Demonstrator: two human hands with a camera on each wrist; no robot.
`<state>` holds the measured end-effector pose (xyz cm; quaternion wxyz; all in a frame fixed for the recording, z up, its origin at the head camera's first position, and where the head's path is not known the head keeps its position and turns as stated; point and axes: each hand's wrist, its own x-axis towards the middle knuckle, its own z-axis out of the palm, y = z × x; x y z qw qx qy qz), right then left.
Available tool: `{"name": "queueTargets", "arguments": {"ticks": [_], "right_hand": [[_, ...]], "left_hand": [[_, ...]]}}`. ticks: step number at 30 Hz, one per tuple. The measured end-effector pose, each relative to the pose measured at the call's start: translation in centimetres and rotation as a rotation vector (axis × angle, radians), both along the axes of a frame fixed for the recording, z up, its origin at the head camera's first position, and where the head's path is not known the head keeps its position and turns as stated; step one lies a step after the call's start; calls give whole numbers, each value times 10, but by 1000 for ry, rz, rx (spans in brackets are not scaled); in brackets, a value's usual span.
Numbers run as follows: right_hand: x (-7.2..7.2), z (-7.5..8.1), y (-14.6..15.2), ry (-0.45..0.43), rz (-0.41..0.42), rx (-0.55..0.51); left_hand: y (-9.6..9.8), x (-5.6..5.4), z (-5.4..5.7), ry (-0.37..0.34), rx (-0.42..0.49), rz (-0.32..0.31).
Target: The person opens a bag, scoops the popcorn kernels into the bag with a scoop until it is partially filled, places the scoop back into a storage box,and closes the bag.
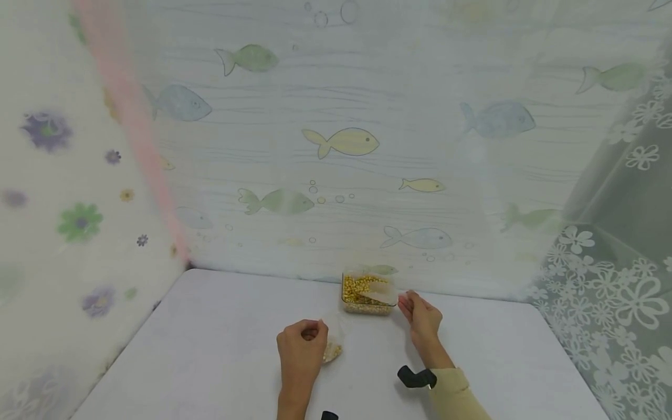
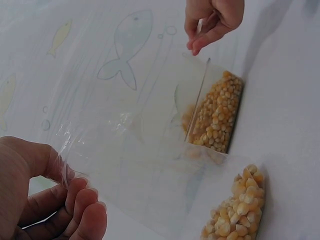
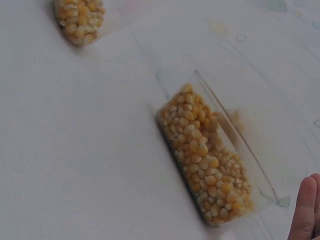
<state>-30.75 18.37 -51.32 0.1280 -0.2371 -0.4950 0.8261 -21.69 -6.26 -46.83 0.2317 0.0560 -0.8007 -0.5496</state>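
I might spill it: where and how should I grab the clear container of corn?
Probably by the short ends of the clear container, from left and right: it sits flat, long side toward the head camera, with loose corn kernels inside, so keep it level.

Corn [image 3: 205,170] is yellow, tabletop [image 1: 236,332] white, backdrop [image 1: 341,105] printed with fish

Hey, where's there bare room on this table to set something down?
The white table is bare from the left hand to the table's left edge, and from the right hand to its right edge. A narrower bare strip lies between the clear bag and right hand. It's crowded around the corn container, with both hands nearby.
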Motion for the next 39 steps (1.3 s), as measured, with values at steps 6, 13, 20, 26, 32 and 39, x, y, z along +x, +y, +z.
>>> {"name": "queueTargets", "arguments": {"ticks": [6, 13, 20, 26, 32, 39], "right_hand": [[1, 8, 0, 23, -10, -7], [5, 13, 1, 23, 25, -98], [8, 13, 0, 22, 79, -172], [12, 18, 0, 41, 124, -240], [16, 23, -1, 37, 130, -232], [29, 27, -3, 22, 151, -185]], "left_hand": [[0, -1, -1, 9, -1, 0], [0, -1, -1, 15, -6, 4], [0, -1, -1, -4, 6, 6], [-1, 0, -1, -3, 8, 5], [-1, 1, 0, -7, 12, 4], [-1, 1, 1, -13, 17, -1]]}}
